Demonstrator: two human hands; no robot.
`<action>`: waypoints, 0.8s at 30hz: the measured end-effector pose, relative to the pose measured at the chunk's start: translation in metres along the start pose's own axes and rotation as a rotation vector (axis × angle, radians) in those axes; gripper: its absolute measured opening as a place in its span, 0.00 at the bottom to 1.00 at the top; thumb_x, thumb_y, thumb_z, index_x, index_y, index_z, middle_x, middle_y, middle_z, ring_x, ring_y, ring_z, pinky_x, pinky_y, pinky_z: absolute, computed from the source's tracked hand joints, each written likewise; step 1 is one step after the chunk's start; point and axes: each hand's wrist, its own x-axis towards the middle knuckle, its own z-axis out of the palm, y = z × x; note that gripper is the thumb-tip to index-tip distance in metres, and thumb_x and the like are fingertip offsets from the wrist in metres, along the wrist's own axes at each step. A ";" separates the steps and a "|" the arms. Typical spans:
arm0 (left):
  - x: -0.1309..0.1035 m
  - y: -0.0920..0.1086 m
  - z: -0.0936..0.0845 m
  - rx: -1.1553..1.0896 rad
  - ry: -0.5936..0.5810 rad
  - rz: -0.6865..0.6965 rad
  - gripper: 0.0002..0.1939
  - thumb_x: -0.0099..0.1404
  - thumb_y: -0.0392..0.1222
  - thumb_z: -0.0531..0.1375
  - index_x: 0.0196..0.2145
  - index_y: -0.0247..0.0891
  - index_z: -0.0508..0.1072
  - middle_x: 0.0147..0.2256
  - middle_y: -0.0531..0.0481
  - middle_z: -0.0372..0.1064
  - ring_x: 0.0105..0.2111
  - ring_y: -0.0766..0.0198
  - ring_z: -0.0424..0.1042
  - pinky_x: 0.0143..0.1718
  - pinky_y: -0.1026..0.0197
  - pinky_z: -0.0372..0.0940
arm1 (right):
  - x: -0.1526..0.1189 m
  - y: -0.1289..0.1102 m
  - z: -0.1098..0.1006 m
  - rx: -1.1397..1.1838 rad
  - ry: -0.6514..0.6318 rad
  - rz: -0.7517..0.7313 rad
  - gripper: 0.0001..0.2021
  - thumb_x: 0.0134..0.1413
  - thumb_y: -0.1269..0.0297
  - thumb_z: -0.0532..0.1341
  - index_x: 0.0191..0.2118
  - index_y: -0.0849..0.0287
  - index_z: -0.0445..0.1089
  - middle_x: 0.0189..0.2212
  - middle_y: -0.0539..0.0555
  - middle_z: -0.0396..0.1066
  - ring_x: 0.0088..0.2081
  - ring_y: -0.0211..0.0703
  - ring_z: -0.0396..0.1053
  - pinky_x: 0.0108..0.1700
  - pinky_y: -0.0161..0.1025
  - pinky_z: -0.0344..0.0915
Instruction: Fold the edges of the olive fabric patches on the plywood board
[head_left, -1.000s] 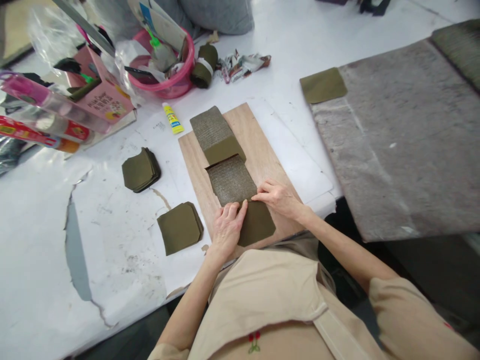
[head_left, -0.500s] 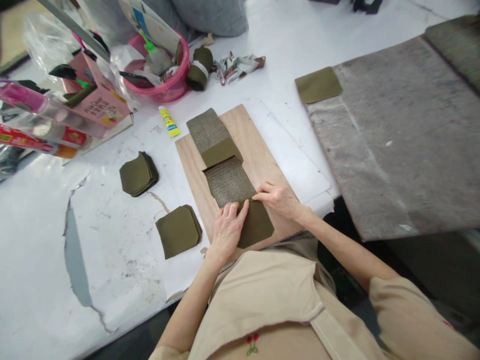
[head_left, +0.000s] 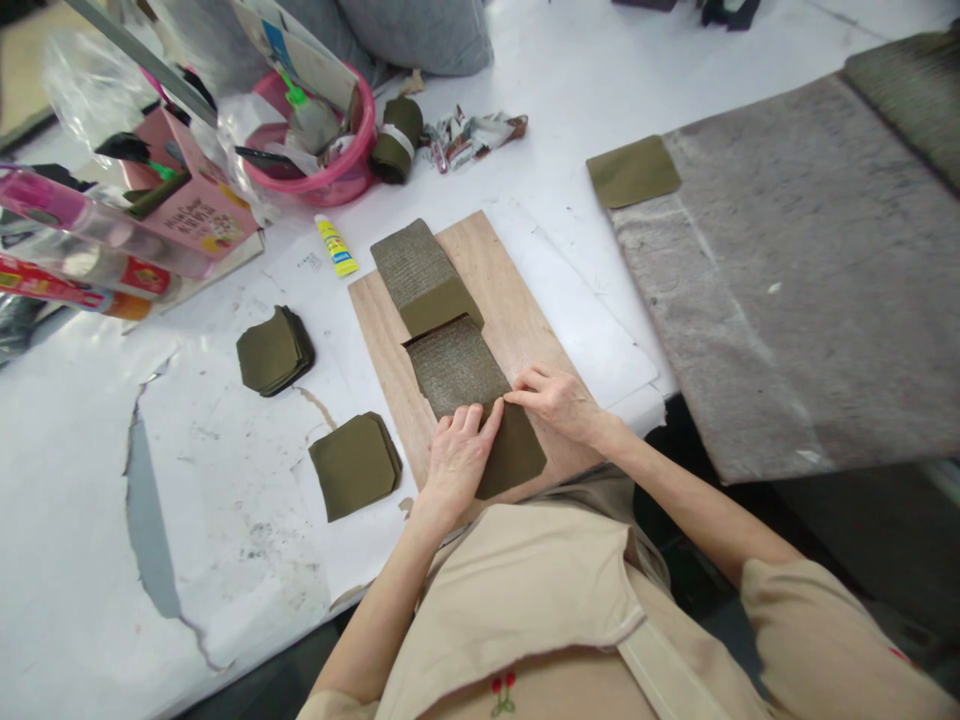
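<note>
Olive fabric pieces with grey mesh-like faces lie in a row on a wooden board (head_left: 517,300). My left hand (head_left: 457,455) rests on the near olive piece (head_left: 517,455), fingers laid along its upper edge and thumb stretched right. At the right end of that edge, my right hand (head_left: 555,400) pinches the fabric between thumb and forefinger, its other fingers curled. Just beyond the hands is a grey-faced piece (head_left: 457,365). Another piece (head_left: 416,265) with an olive band lies farther up the board. My left palm hides part of the near piece.
Two stacks of olive pieces, one near (head_left: 356,465) and one farther (head_left: 271,350), sit left of the board. A yellow tube (head_left: 337,246) lies above it. Behind are a pink basket (head_left: 367,130) and a pink box (head_left: 217,215). A grey board (head_left: 795,290) is at right.
My left thumb has slid slightly right along the edge, close to the right fingertips. My right hand stays at the same corner of the fabric.
</note>
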 end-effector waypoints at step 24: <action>0.004 0.002 -0.005 -0.012 -0.011 -0.014 0.28 0.69 0.32 0.51 0.65 0.42 0.53 0.45 0.44 0.63 0.44 0.57 0.63 0.42 0.56 0.61 | -0.006 -0.004 -0.002 -0.022 0.019 0.109 0.12 0.65 0.68 0.56 0.48 0.55 0.75 0.38 0.56 0.72 0.43 0.44 0.64 0.45 0.39 0.64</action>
